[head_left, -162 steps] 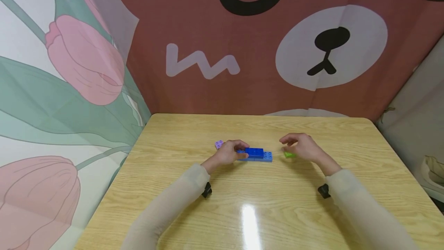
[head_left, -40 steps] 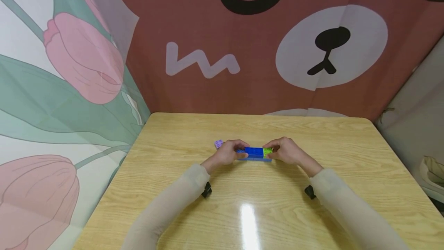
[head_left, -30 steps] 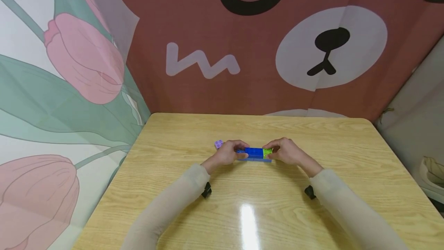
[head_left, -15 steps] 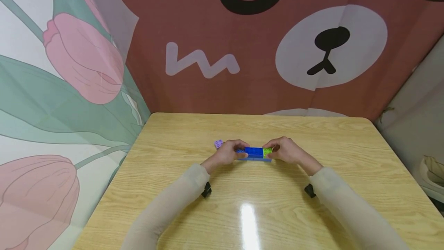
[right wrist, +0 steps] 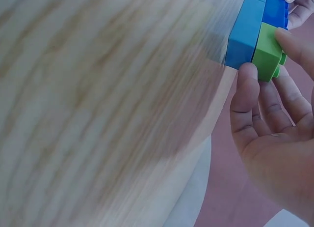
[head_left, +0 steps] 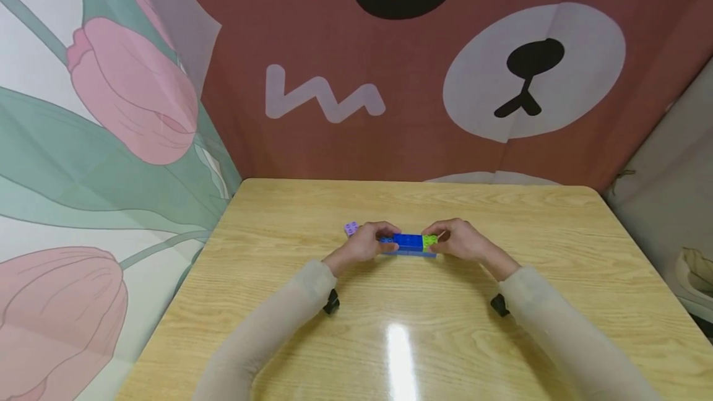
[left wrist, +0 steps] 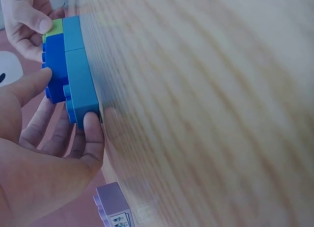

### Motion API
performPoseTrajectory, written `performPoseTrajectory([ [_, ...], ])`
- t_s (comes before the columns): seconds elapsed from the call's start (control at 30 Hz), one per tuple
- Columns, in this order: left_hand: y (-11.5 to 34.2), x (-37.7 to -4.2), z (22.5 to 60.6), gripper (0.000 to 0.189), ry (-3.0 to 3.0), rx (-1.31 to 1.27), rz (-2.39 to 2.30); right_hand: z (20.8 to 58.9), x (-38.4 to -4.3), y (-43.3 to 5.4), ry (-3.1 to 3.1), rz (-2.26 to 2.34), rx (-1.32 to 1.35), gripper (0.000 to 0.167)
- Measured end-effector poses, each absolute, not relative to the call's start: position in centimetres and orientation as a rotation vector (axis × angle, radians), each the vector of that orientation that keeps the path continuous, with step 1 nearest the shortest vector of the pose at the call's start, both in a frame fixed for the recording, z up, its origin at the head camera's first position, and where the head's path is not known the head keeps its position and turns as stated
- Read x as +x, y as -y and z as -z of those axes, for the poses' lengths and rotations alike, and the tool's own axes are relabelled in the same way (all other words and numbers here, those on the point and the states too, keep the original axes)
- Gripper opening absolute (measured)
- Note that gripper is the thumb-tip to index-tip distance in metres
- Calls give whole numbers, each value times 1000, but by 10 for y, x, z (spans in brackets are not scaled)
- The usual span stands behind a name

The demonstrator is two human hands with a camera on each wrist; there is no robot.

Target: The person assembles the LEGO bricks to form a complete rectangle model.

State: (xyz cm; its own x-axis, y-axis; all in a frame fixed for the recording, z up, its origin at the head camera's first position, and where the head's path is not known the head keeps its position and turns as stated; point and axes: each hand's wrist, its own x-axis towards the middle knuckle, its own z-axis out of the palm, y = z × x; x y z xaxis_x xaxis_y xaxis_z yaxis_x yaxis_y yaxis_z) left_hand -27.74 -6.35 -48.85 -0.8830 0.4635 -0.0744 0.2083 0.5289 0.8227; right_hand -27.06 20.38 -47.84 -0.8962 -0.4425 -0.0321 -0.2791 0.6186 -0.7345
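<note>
Two light blue bricks [left wrist: 82, 74] lie end to end on the table, forming a bottom row. On top of them sits a dark blue brick [head_left: 408, 242], bridging their joint. A lime green brick [right wrist: 267, 51] stands beside it over the right end of the row. My left hand [head_left: 365, 244] grips the left end of the stack, thumb on the dark blue brick and little finger at the light blue end. With thumb and fingers my right hand [head_left: 459, 240] pinches the green brick. Studs show bare at the row's left end.
A purple brick [head_left: 351, 228] with a printed side lies on the wooden table [head_left: 289, 339], just behind and left of my left hand. A printed cloth [head_left: 334, 153] hangs along the table's far edge.
Over the earlier frames, my right hand has brought the green brick leftward from the table onto the row's right end. In the last second both hands have stayed in place.
</note>
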Motion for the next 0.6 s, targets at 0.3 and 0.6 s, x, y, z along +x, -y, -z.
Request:
performPoseTrajectory([
  [0.3,65,-277,489,31,-2454,591,-1309,478,-271,-204,-2612,1153,-602,29],
  [0.6,72,-277,482,31,-2457,610,-1337,479,-272,-205,-2629,1143,-622,30],
])
